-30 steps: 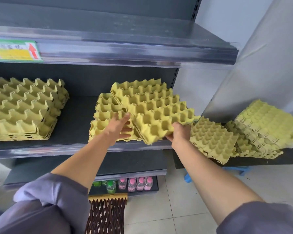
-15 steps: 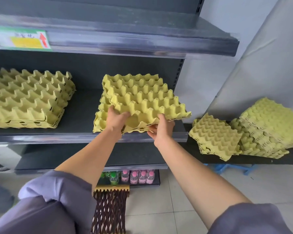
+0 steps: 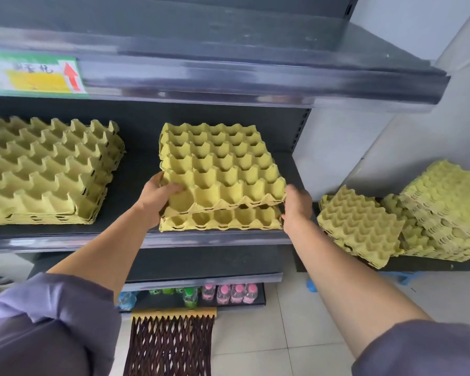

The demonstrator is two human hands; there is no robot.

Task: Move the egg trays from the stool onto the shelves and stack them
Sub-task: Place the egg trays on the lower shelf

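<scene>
A yellow egg tray (image 3: pixel 223 169) lies on top of another tray (image 3: pixel 220 221) in the middle of the dark shelf (image 3: pixel 136 175). My left hand (image 3: pixel 158 198) grips the top tray's front left corner, fingers curled into a cup. My right hand (image 3: pixel 296 206) holds the front right corner of the pile; its fingertips are hidden. A taller stack of egg trays (image 3: pixel 46 169) sits on the same shelf to the left. More egg trays (image 3: pixel 361 226) and a higher pile (image 3: pixel 445 210) rest on a dark surface at the right.
An upper shelf (image 3: pixel 228 74) with a green and yellow label (image 3: pixel 36 74) overhangs the trays. Below, a lower shelf holds drink bottles (image 3: pixel 231 293). A brown mesh object (image 3: pixel 171 346) stands on the tiled floor. A grey wall panel (image 3: pixel 429 137) rises at the right.
The top tray has been turned square and lowered onto the tray beneath it. My hands have spread from its front edge to its two front corners.
</scene>
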